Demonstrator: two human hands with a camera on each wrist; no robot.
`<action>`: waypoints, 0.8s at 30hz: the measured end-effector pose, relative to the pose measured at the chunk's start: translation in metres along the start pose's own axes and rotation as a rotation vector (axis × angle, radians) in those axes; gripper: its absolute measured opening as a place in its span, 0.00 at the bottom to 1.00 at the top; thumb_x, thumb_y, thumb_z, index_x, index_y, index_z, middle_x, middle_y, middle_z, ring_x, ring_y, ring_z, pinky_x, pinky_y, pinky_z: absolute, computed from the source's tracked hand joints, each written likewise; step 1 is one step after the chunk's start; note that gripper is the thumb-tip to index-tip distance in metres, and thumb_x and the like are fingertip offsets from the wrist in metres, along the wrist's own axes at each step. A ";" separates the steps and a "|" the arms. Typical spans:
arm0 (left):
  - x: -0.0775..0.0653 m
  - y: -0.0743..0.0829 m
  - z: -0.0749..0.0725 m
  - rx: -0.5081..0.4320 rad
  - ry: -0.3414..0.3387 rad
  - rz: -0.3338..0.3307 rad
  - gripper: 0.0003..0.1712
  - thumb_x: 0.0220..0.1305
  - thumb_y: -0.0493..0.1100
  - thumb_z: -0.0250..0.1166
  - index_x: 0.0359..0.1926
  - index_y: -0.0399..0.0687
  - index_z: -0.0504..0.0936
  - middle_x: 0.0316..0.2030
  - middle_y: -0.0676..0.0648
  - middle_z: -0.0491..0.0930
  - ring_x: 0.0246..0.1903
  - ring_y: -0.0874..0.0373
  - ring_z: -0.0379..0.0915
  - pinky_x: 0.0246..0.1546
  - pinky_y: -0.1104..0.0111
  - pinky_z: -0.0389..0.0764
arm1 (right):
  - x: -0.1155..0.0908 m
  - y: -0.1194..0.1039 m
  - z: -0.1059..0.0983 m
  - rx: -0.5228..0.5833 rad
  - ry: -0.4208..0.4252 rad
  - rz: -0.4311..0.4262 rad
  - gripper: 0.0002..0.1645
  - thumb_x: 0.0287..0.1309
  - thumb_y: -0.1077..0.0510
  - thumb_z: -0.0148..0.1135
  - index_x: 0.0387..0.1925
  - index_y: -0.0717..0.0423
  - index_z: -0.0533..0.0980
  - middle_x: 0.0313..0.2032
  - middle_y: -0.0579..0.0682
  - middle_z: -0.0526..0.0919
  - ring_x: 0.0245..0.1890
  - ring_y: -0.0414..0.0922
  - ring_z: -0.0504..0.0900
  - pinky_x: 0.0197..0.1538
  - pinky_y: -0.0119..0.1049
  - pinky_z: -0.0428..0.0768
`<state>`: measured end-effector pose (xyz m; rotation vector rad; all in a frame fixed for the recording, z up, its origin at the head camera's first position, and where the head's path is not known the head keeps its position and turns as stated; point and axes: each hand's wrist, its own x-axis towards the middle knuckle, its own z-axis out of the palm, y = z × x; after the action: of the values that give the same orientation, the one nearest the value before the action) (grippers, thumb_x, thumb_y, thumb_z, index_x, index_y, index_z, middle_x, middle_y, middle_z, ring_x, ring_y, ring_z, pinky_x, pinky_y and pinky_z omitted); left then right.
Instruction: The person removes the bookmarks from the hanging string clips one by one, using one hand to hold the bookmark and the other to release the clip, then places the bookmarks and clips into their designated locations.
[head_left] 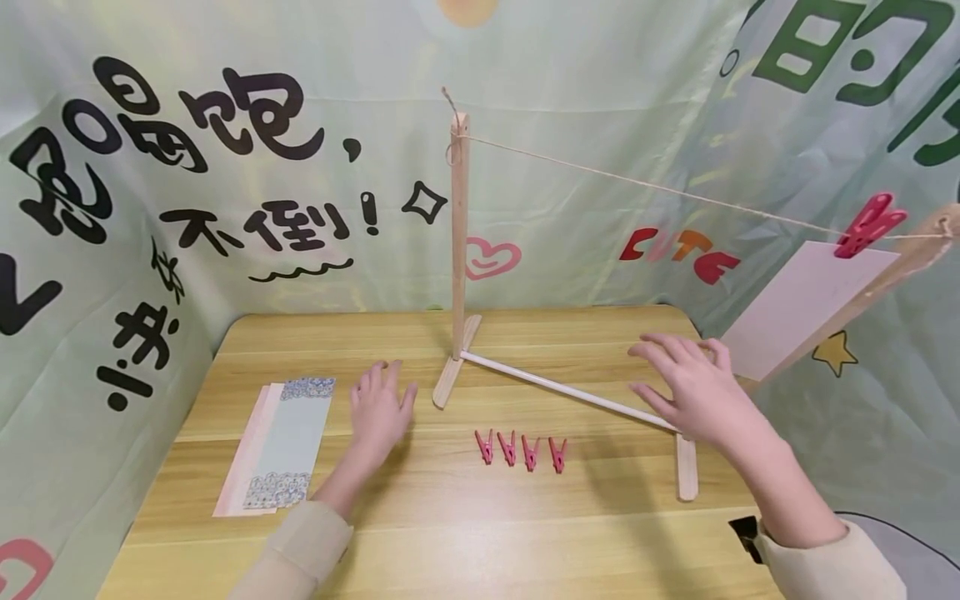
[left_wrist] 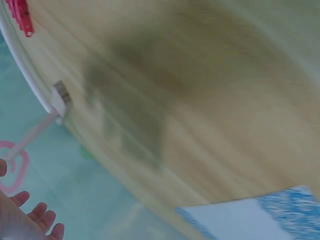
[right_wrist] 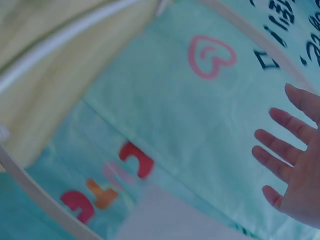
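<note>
My left hand hovers over the table between a small stack of paper sheets and the wooden stand, its fingers spread and holding nothing. On the stand's right side, my right hand is raised with fingers apart, close to a pale sheet of paper. A pink clothespin clips that sheet to the string. Several more pink clothespins lie in a row on the table. In the right wrist view, the right hand's fingers are stretched out and touch nothing.
The stand has a far wooden post, a near right post and a white rod joining their feet. The string runs between the post tops. Printed cloth hangs behind the wooden table.
</note>
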<state>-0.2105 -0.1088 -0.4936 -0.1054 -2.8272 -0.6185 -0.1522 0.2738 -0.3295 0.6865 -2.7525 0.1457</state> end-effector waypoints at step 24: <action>0.036 0.110 0.029 -0.322 -0.021 0.237 0.27 0.66 0.51 0.52 0.61 0.45 0.64 0.55 0.42 0.67 0.57 0.47 0.61 0.58 0.51 0.58 | 0.007 0.029 -0.088 -0.044 0.445 -0.036 0.42 0.59 0.28 0.35 0.43 0.61 0.73 0.49 0.63 0.72 0.49 0.61 0.68 0.48 0.59 0.51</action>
<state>-0.2382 0.0040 -0.4660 -0.4978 -2.6533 -1.0110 -0.1487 0.3115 -0.2443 0.6063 -2.3103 0.2024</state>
